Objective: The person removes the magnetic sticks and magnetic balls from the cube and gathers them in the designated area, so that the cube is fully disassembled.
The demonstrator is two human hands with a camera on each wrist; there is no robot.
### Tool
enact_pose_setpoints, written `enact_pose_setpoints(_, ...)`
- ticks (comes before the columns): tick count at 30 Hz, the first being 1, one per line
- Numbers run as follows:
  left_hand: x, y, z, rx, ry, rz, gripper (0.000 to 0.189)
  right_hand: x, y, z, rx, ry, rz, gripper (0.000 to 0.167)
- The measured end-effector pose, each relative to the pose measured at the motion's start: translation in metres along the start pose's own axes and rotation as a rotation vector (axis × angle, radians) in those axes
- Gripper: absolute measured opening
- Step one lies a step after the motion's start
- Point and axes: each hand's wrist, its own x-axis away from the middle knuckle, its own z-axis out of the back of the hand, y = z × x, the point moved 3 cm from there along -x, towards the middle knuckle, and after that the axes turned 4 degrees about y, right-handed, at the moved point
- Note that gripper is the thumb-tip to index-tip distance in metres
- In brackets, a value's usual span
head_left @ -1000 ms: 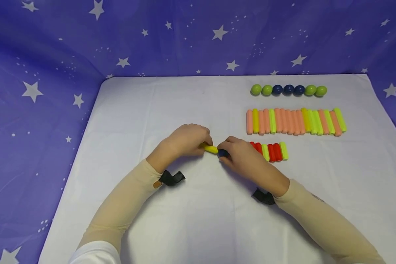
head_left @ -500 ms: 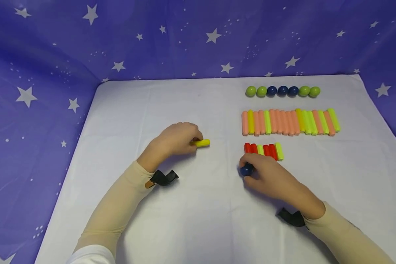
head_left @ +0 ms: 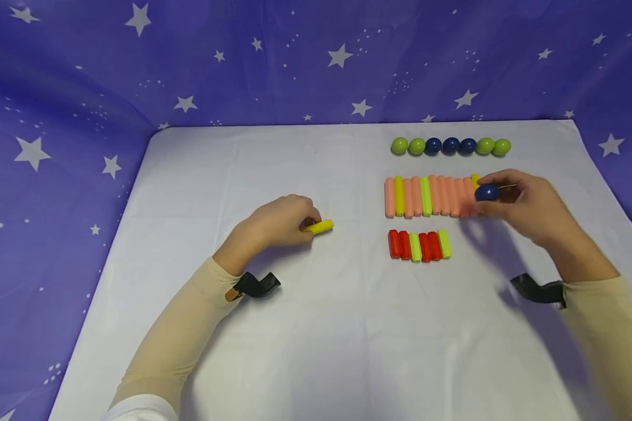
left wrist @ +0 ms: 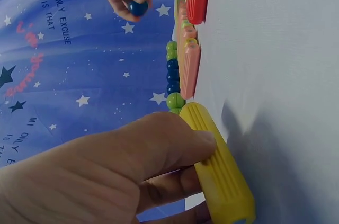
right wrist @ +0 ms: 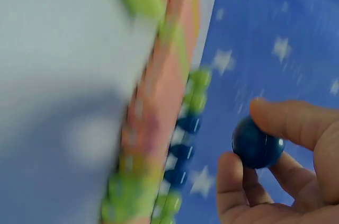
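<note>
My left hand [head_left: 281, 223] pinches a ridged yellow stick-shaped bead [head_left: 321, 226] between thumb and fingers, low over the white table left of the rows. In the left wrist view the yellow bead [left wrist: 225, 176] slants past the thumb, and its shadow falls on the cloth. My right hand [head_left: 532, 207] holds a round dark blue bead [head_left: 487, 192] by its fingertips, raised over the right end of the long row of sticks [head_left: 436, 196] and covering that end. From the right wrist, the blue bead [right wrist: 257, 142] shows glossy between thumb and fingers.
Behind the long pink, yellow and lime row lies a line of round green and dark blue beads [head_left: 450, 145]. In front is a short row of red and lime sticks [head_left: 424, 245]. Blue star-patterned cloth [head_left: 274, 64] rises behind the table [head_left: 305, 345].
My right hand has drawn away from the yellow bead with the blue bead, first toward me, then up and right over the long row. The left hand has shifted slightly left, still holding the yellow bead.
</note>
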Motion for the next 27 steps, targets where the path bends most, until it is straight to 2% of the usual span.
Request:
enact_pose_setpoints(4, 0.001, -0.004, 0.0, 0.015, -0.007, 0.023, 0.01, -0.041, 0.036, 0.025, 0.019, 0.022, -0.172, 0.059)
enact_pose_setpoints(9, 0.001, -0.007, -0.002, 0.06, -0.02, 0.027, 0.016, -0.079, 0.07, 0.046, 0.092, 0.003, -0.289, 0.068)
enact_pose_setpoints(12, 0.001, -0.009, -0.003, 0.07, -0.013, 0.026, 0.016, -0.1, 0.083, 0.052, 0.106, -0.053, -0.33, 0.071)
enact_pose_setpoints(15, 0.002, -0.009, -0.004, 0.079, -0.016, 0.029, 0.014, -0.117, 0.096, 0.051, 0.112, -0.127, -0.352, 0.073)
enact_pose_setpoints(18, 0.004, -0.01, -0.005, 0.083, -0.025, 0.03, 0.012, -0.133, 0.105, 0.046, 0.131, -0.158, -0.37, 0.072)
enact_pose_setpoints(22, 0.005, -0.01, -0.005, 0.087, -0.024, 0.031, 0.01, -0.146, 0.113, 0.042, 0.146, -0.155, -0.406, 0.072)
enact_pose_setpoints(27, 0.0, -0.011, -0.003, 0.095, -0.012, 0.021, 0.01, -0.152, 0.118, 0.042, 0.152, -0.125, -0.443, 0.073)
